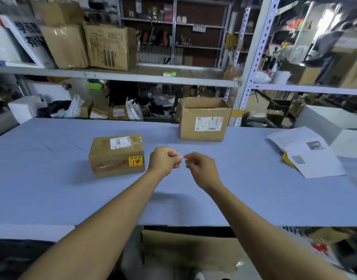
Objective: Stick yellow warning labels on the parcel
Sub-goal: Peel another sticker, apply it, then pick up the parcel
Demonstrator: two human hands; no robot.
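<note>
A small sealed cardboard parcel (116, 155) sits on the blue table (52, 188), left of centre. It has a white shipping label on top and one yellow warning label (135, 161) stuck on its front face at the right. My left hand (163, 161) and my right hand (199, 167) are raised just right of the parcel, fingertips almost meeting. A tiny pale scrap (180, 158) shows between the pinched fingers; I cannot tell what it is or which hand holds it.
A larger open cardboard box (204, 120) stands at the table's back edge. White backing sheets (306, 152) with yellow label material (287, 159) under them lie at the right. Metal shelving with boxes rises behind the table. A flat carton lies under the table's front edge.
</note>
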